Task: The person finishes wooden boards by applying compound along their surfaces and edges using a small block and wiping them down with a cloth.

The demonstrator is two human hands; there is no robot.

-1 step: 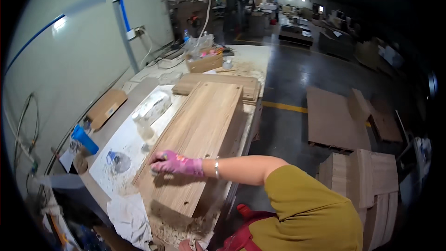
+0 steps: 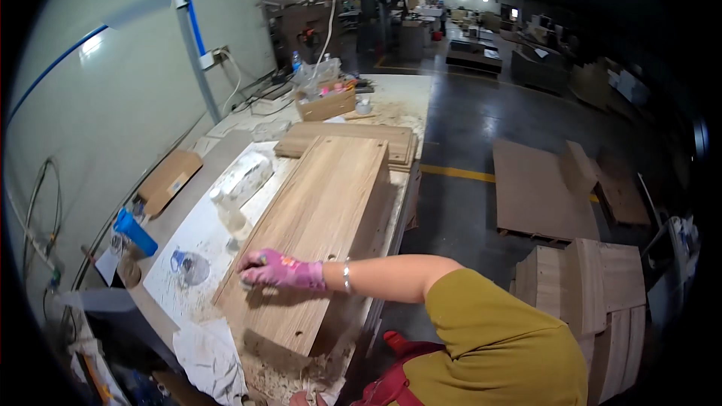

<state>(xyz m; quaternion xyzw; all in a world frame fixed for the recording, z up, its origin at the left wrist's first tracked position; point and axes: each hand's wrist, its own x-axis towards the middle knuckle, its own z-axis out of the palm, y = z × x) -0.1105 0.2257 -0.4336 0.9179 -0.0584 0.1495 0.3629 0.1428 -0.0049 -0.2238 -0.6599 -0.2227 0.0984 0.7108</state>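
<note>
A long light-brown wooden panel point(image 2: 323, 218) with small drilled holes lies lengthwise on the workbench point(image 2: 226, 146). My right hand point(image 2: 278, 269), in a pink glove with a bracelet at the wrist, reaches in from the right and rests on the panel's near left edge. Its fingers curl over a small pale pad that is mostly hidden. My arm crosses the panel's near end. My left hand is out of view.
More panels point(image 2: 346, 139) are stacked at the bench's far end, behind them a cardboard box of small items point(image 2: 325, 104). Left of the panel lie a white sheet point(image 2: 199, 229), a clear container point(image 2: 188, 265) and a blue cylinder point(image 2: 135, 231). Panel stacks point(image 2: 594, 293) stand on the floor to the right.
</note>
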